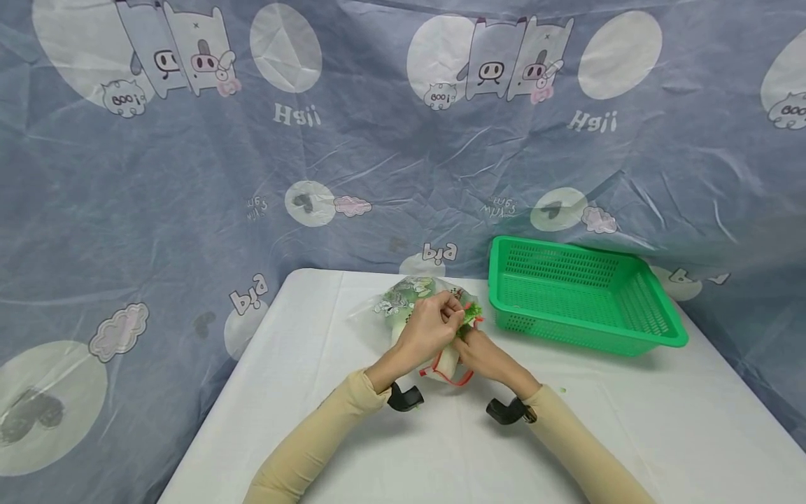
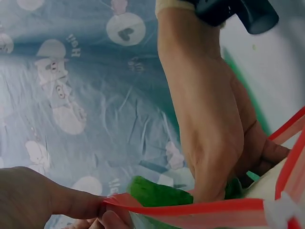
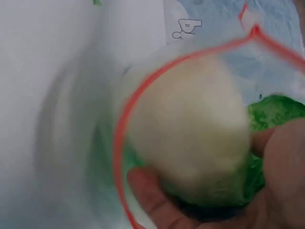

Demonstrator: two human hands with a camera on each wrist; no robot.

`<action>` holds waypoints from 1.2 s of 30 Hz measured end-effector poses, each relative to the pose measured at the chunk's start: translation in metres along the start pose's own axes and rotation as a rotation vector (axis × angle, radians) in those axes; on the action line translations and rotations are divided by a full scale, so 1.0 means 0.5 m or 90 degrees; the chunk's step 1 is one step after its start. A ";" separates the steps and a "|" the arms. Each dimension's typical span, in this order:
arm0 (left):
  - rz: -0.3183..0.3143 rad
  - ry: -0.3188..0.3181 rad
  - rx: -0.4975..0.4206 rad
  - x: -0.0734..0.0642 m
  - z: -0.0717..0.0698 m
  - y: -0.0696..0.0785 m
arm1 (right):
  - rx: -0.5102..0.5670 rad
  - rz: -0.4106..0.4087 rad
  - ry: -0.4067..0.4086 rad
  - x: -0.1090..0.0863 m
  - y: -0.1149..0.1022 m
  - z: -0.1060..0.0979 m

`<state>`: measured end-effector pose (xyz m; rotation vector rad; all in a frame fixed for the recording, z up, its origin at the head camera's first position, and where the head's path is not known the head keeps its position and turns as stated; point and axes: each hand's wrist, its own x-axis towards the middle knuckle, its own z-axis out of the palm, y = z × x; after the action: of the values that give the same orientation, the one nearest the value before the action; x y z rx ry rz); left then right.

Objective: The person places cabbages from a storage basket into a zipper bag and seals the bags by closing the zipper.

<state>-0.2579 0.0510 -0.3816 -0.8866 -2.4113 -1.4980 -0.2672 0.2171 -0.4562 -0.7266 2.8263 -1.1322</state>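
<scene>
A clear printed plastic bag (image 1: 393,302) with a red zip edge (image 2: 228,206) lies on the table, its mouth toward the person. My left hand (image 1: 428,327) pinches that red edge between thumb and fingers. Through the bag's mouth reaches my right hand (image 1: 483,352), its thumb and fingers around a thick white radish (image 3: 190,119), which is blurred in the right wrist view. Beside the right hand, a smooth green vegetable (image 2: 157,193) shows in the left wrist view. Crinkled green leaves (image 1: 472,313) stick up near both hands. The right fingertips are partly hidden.
A green perforated plastic basket (image 1: 585,325) stands at the back right of the white table (image 1: 302,350). Small green scraps (image 1: 563,390) lie on the cloth. Behind hangs a grey-blue printed curtain (image 1: 390,140).
</scene>
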 end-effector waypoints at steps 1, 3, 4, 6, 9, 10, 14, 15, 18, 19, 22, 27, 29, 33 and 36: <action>-0.003 -0.002 -0.003 -0.001 0.001 0.002 | -0.001 0.017 0.005 0.002 0.002 -0.001; -0.014 -0.005 -0.005 -0.002 0.002 0.004 | 0.020 0.076 0.021 0.007 0.005 0.000; -0.020 -0.004 -0.009 -0.003 0.002 0.003 | 0.031 0.098 0.034 0.010 0.007 0.002; -0.029 0.001 -0.015 -0.001 0.000 -0.002 | 0.048 0.141 0.065 0.014 0.002 0.006; -0.030 0.018 -0.012 0.003 -0.011 -0.007 | 0.053 0.189 0.118 0.009 -0.020 0.004; -0.029 0.024 -0.010 0.005 -0.016 -0.008 | 0.045 0.192 0.137 0.004 -0.029 0.001; -0.032 0.049 0.006 0.012 -0.035 -0.006 | 0.002 0.163 0.235 -0.020 -0.055 -0.025; -0.033 0.052 0.006 0.013 -0.038 -0.006 | -0.021 0.145 0.272 -0.024 -0.057 -0.033; -0.036 0.053 0.006 0.014 -0.043 -0.005 | -0.118 0.091 0.389 -0.030 -0.051 -0.052; -0.037 0.052 0.003 0.014 -0.044 -0.005 | -0.150 0.079 0.419 -0.029 -0.046 -0.057; -0.037 0.042 0.004 0.013 -0.049 -0.004 | -0.179 0.067 0.448 -0.025 -0.032 -0.071; -0.047 0.026 0.000 0.015 -0.063 -0.002 | 0.056 0.102 0.373 -0.015 -0.031 -0.089; -0.056 0.026 -0.003 0.018 -0.071 -0.003 | 0.181 0.117 0.356 -0.009 -0.039 -0.097; -0.075 0.019 -0.002 0.021 -0.090 -0.005 | 0.383 0.144 0.331 0.001 -0.058 -0.113; -0.079 -0.016 0.015 0.020 -0.106 -0.005 | 0.477 0.166 0.325 0.007 -0.073 -0.124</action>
<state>-0.2760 0.0086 -0.3535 -0.7689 -2.5394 -1.5055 -0.2663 0.2328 -0.3862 -0.0069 2.3465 -2.3456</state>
